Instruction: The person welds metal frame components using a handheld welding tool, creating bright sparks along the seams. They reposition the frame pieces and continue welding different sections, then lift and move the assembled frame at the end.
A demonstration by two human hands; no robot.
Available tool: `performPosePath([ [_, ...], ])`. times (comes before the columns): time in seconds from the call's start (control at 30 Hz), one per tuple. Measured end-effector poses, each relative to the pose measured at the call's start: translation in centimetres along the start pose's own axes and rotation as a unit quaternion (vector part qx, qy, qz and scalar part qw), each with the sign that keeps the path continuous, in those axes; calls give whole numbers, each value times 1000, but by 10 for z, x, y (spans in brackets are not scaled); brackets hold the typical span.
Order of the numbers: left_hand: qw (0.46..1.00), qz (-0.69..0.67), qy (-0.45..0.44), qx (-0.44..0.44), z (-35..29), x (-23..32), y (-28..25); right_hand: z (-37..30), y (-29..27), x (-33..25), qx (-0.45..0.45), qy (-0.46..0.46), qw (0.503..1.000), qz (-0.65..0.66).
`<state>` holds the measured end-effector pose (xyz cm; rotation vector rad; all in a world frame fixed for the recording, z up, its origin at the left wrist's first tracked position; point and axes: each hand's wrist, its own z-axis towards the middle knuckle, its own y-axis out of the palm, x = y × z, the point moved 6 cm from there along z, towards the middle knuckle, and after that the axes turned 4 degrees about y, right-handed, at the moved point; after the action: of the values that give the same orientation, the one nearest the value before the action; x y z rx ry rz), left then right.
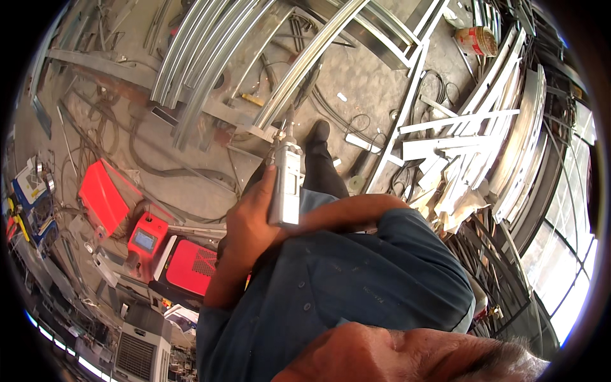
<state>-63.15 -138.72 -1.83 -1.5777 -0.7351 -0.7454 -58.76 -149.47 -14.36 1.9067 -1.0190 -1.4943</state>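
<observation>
A grey, boxy handheld welding gun (287,188) with a narrow nozzle stands in front of my body, its tip pointing away from me. My left hand (251,207) is closed round its left side. From the right, my right forearm (350,213) crosses my waist to the gun's lower end. The fingers of my right hand are hidden behind the gun and the left arm. Beyond the nozzle lie long galvanized metal channels (312,60), one end close to the tip. Whether the tip touches metal I cannot tell.
To my left stand a red machine with a small screen (146,240), a red panel (104,197) and a red vented case (189,266). Cables (172,170) cross the floor. On the right, metal strips (474,143) are heaped; a tin (476,41) lies beyond.
</observation>
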Motion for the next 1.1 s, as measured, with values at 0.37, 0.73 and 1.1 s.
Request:
performPosePath([
  [0.37,955,-224,-190,-47,38,-109,-52,73,0,-51,158,6,987,12],
  [0.73,913,-351,-196,-72,82,-141,-57,107,-11,-69,218,43,963,151],
  [1.1,906,-356,-203,-107,94,-135,-59,116,-13,-75,219,23,953,205],
])
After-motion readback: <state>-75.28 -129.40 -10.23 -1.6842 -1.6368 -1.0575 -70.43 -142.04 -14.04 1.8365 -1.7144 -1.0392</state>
